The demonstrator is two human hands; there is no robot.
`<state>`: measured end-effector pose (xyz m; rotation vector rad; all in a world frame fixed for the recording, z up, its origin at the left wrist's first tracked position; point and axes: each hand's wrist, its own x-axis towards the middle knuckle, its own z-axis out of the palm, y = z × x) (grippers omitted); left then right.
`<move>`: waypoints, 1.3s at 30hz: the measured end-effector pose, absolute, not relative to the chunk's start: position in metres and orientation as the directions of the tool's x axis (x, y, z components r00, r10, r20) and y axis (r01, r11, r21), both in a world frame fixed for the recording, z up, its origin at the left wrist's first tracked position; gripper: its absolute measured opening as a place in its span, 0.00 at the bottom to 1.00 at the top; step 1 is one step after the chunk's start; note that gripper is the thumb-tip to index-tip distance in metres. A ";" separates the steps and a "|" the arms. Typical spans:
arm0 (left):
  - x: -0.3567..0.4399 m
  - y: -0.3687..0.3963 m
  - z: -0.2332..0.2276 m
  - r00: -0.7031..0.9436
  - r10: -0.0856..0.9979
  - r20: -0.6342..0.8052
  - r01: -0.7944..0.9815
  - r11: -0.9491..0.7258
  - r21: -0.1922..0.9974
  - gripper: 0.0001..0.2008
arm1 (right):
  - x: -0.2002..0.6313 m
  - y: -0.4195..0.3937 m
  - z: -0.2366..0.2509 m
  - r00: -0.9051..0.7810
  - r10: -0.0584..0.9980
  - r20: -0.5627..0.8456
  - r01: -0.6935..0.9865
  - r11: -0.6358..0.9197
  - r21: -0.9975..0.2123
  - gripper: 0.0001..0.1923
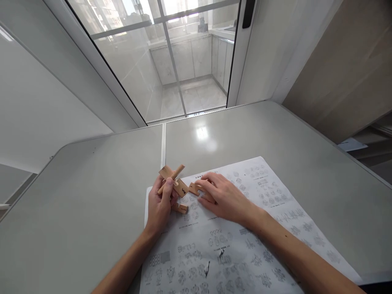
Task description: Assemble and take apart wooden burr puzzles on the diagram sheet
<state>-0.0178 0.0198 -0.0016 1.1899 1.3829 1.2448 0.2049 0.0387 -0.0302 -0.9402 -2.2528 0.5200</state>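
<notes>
- A printed instruction sheet point(245, 245), covered in small diagrams, lies on the grey table point(92, 196) at the near edge, running from 6 o'clock out toward 3 o'clock.
- The left hand point(159, 206) rises over the sheet's left edge, its fingers closed around a cluster of crossed wooden puzzle bars point(172, 179); the thumb presses on the bar in front, and the cluster is lifted off the table, tilted.
- A loose wooden piece point(180, 208) sits just at 3 o'clock of the left palm; whether it rests on the sheet or hangs from the cluster, I cannot tell.
- The right hand point(222, 198) lies low over the sheet at 3 o'clock of the left, its fingers narrowly pinched on another wooden piece point(194, 188), which touches or nearly touches the held cluster.
- At 12 o'clock of both hands runs the seam point(163, 143) between two table halves.
- Farther at 12 o'clock stands a glass sliding door point(171, 57), with a tiled balcony behind it.
</notes>
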 end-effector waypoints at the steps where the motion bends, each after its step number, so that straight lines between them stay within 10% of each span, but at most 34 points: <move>1: -0.018 0.020 -0.001 -0.130 0.991 -0.017 0.086 0.028 0.996 0.21 | 0.205 0.039 -0.030 -0.527 0.754 0.392 0.508 0.649 -0.566 0.15; 10: -0.019 0.020 -0.001 -0.131 0.991 -0.025 0.106 0.039 0.994 0.22 | 0.206 0.041 -0.028 -0.503 0.788 0.356 0.465 0.594 -0.656 0.04; 18: -0.018 0.020 0.007 -0.082 0.997 0.002 0.128 0.008 0.992 0.23 | 0.215 0.044 -0.013 -0.198 0.978 0.063 0.076 0.079 -0.994 0.17; 27: -0.027 0.016 0.015 0.014 0.992 -0.126 -0.008 0.126 0.992 0.26 | 0.223 0.051 -0.012 -0.336 0.940 -0.052 -0.424 -0.201 -0.883 0.19; 39: -0.009 0.009 0.020 0.356 0.877 -0.322 -0.126 0.386 0.914 0.23 | 0.222 0.048 -0.016 -0.549 0.835 -0.039 -0.433 -0.324 -0.841 0.19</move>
